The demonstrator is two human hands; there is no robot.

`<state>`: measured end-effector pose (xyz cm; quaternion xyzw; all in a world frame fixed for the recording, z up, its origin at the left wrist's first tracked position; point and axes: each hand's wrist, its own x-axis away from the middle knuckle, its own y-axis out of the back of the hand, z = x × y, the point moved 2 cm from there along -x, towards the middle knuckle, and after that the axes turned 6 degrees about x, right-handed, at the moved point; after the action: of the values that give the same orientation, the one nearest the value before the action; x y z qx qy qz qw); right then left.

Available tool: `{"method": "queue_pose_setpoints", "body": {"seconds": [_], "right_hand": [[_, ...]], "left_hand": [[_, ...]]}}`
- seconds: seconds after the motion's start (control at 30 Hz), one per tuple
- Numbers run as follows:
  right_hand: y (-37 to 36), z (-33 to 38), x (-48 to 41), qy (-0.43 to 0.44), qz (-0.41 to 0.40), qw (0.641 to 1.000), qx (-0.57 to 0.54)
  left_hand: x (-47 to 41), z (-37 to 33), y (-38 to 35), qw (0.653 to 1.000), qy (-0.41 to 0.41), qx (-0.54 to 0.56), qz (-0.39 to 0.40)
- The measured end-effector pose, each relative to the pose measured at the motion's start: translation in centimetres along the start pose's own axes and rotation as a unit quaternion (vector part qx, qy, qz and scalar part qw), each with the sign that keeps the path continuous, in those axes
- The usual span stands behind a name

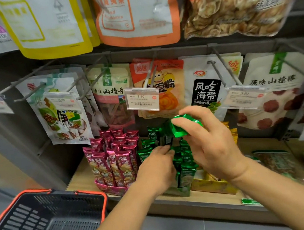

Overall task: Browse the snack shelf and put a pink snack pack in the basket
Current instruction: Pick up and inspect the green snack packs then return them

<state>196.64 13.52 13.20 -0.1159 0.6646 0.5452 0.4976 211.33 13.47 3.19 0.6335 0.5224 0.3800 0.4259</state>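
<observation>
Several pink snack packs [112, 157] stand upright in a pink display box on the wooden shelf, left of a box of green snack packs [184, 161]. My right hand [210, 139] holds one green snack pack [181, 128] lifted above the green box. My left hand [155, 166] reaches into the green packs, its fingertips among them. Neither hand touches the pink packs. The black basket [40, 194] with an orange rim sits at the lower left, with nothing visible inside.
A yellow display box [212, 185] stands right of the green one. Hanging snack bags [112, 95] on metal hooks with price tags [141, 99] fill the rack above. More bagged snacks [274, 161] lie on the shelf at right. Grey floor lies below.
</observation>
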Motion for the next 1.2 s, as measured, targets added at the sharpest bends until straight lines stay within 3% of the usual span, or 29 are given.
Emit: {"method": "queue_pose_setpoints", "body": {"seconds": [0.1, 0.2, 0.27, 0.33, 0.43, 0.53, 0.67, 0.77, 0.93, 1.1, 1.2], "right_hand": [[3.8, 1.4, 0.7, 0.003, -0.018, 1.000, -0.019], [6.3, 1.9, 2.1, -0.110, -0.019, 0.989, -0.097], [7.0, 1.9, 3.3, -0.239, -0.013, 0.951, -0.194], [6.8, 1.6, 4.3, -0.340, -0.003, 0.901, -0.270], [6.1, 1.0, 5.2, -0.405, 0.031, 0.861, -0.306], [5.6, 1.0, 5.7, -0.417, 0.057, 0.857, -0.298], [5.4, 1.1, 5.7, -0.404, 0.065, 0.868, -0.283], [5.3, 1.2, 5.8, -0.401, 0.066, 0.872, -0.272], [4.6, 0.9, 6.3, -0.384, 0.096, 0.885, -0.243], [4.2, 0.8, 6.0, -0.342, 0.195, 0.853, -0.343], [4.2, 1.0, 5.6, -0.317, 0.210, 0.843, -0.381]], "left_hand": [[0.5, -0.1, 1.5, 0.999, -0.004, 0.005, -0.032], [1.5, -0.3, 3.7, 0.995, 0.036, 0.051, -0.073], [2.4, -1.1, 5.2, 0.989, 0.055, 0.099, -0.092], [3.3, -2.4, 6.3, 0.971, 0.059, 0.215, -0.088], [5.3, -5.0, 7.3, 0.905, 0.019, 0.421, -0.051], [6.7, -6.9, 7.7, 0.873, -0.027, 0.485, -0.032], [6.9, -7.9, 7.0, 0.878, -0.003, 0.470, -0.091], [6.6, -7.9, 6.7, 0.854, 0.016, 0.500, -0.141], [6.2, -7.8, 6.4, 0.823, 0.040, 0.543, -0.159], [6.2, -7.7, 6.5, 0.760, 0.020, 0.631, -0.153], [6.2, -7.7, 6.4, 0.711, 0.021, 0.688, -0.145]]}}
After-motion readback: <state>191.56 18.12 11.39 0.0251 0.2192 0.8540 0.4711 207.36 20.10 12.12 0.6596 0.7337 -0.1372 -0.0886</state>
